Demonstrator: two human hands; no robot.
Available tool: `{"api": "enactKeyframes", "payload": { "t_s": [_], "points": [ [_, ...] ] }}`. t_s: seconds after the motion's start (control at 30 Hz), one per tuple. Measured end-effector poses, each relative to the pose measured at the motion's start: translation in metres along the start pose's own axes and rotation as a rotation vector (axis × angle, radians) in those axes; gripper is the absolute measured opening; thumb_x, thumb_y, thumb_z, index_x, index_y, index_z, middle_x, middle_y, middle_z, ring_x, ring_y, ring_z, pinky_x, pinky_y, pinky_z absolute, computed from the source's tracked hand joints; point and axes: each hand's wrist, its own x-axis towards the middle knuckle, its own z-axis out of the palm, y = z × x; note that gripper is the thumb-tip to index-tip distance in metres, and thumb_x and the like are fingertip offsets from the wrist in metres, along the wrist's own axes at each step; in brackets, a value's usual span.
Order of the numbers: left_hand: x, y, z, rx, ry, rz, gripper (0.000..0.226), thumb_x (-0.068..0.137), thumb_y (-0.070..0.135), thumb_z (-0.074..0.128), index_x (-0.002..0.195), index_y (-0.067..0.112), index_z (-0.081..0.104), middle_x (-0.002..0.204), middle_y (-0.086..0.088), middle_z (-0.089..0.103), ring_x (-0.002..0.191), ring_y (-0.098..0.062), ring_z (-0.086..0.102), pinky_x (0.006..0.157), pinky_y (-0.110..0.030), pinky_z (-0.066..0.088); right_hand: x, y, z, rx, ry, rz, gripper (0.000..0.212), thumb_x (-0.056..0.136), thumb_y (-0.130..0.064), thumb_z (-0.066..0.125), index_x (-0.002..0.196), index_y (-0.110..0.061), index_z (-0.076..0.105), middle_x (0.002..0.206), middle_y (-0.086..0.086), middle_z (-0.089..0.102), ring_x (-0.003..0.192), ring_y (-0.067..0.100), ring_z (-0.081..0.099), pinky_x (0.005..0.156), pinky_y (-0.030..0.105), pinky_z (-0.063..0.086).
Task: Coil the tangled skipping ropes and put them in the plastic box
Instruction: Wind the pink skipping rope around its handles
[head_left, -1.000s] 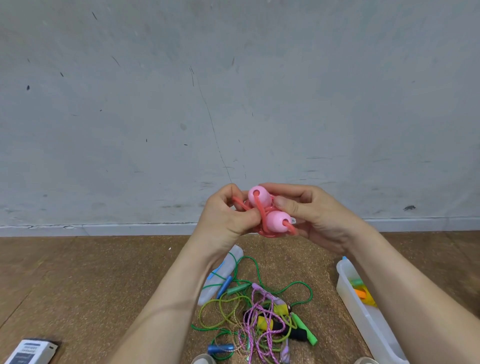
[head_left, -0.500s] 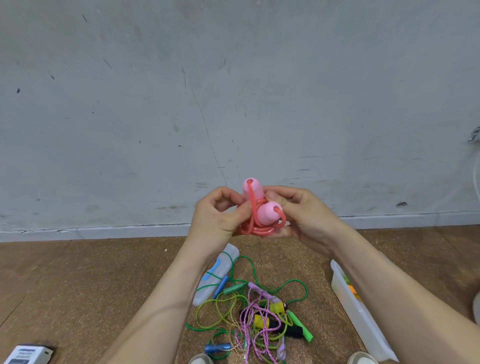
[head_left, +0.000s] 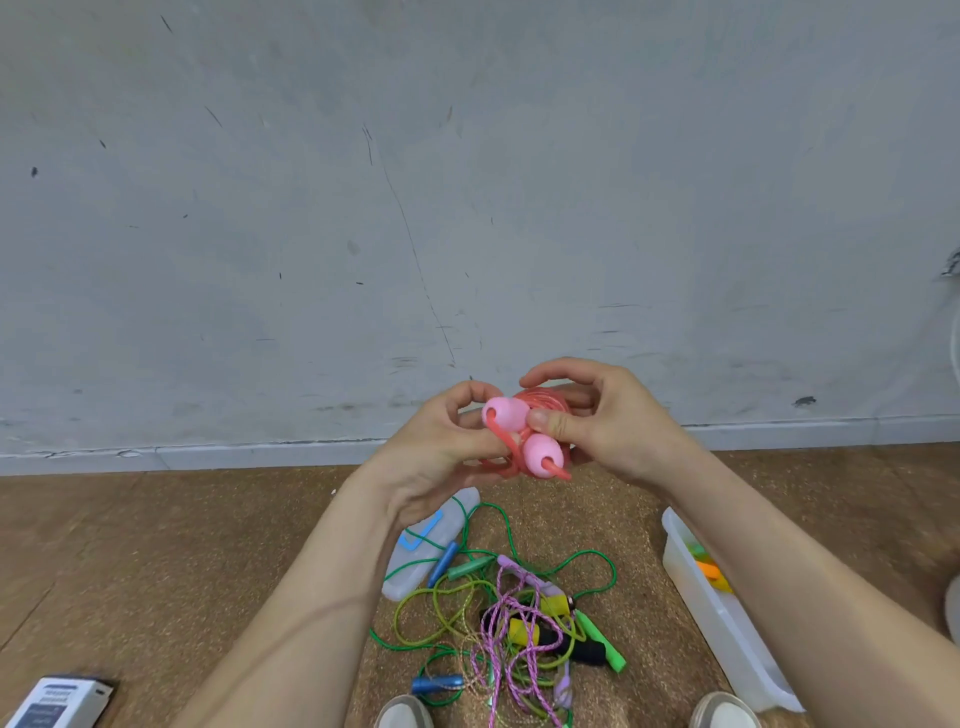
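Note:
I hold a coiled pink skipping rope (head_left: 522, 434) with two rounded pink handles up in front of the wall. My left hand (head_left: 441, 457) grips the coil from the left, its fingers curled round the red cord. My right hand (head_left: 597, 415) grips it from the right, thumb pressed between the two handles. Below on the floor lies a tangle of ropes (head_left: 511, 618): green, yellow-green and pink-purple cords with blue, green, yellow and black handles. The clear plastic box (head_left: 727, 639) stands on the floor at the right with orange and yellow-green rope pieces inside, partly hidden by my right forearm.
The box's clear lid (head_left: 410, 566) with a blue clip lies under the tangle's left edge. A small white carton (head_left: 57, 701) sits at the bottom left. Two shoe tips (head_left: 405, 714) show at the bottom edge. A grey wall rises behind the cork-brown floor.
Both hands have turned the pink coil: the handles now point toward me and lie side by side, and my right thumb has shifted onto them. The hands stay at about the same height.

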Motion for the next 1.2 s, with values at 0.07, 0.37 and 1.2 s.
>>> {"api": "enactKeyframes", "payload": {
  "t_s": [0.07, 0.37, 1.2],
  "points": [
    [0.002, -0.002, 0.004, -0.034, 0.027, 0.055, 0.036, 0.066, -0.005, 0.068, 0.093, 0.015, 0.055, 0.079, -0.01, 0.068, 0.076, -0.026, 0.064, 0.081, -0.045, 0.051, 0.0, -0.001, -0.001, 0.004, 0.033, 0.014, 0.023, 0.084, -0.005, 0.071, 0.1, -0.02, 0.064, 0.097, 0.013, 0.073, 0.066, 0.012, 0.064, 0.048, 0.026, 0.052],
    [0.016, -0.012, 0.027, -0.097, 0.264, 0.183, 0.021, 0.074, 0.018, 0.071, 0.091, 0.011, 0.06, 0.061, -0.007, 0.066, 0.051, -0.015, 0.057, 0.058, -0.028, 0.048, -0.01, -0.011, -0.019, 0.286, 0.014, 0.187, 0.034, 0.095, -0.037, 0.052, 0.111, -0.011, 0.066, 0.11, 0.019, 0.069, 0.09, 0.027, 0.071, 0.07, 0.043, 0.061],
    [0.063, -0.077, 0.188, -0.252, 0.33, -0.028, 0.039, 0.089, 0.02, 0.065, 0.113, -0.006, 0.048, 0.097, -0.023, 0.059, 0.083, -0.03, 0.063, 0.077, -0.052, 0.054, -0.099, 0.045, -0.143, -0.268, 0.025, 0.315, 0.051, 0.089, -0.041, 0.064, 0.135, -0.032, 0.045, 0.119, 0.003, 0.062, 0.099, 0.018, 0.067, 0.074, 0.033, 0.056]
  ]
}}
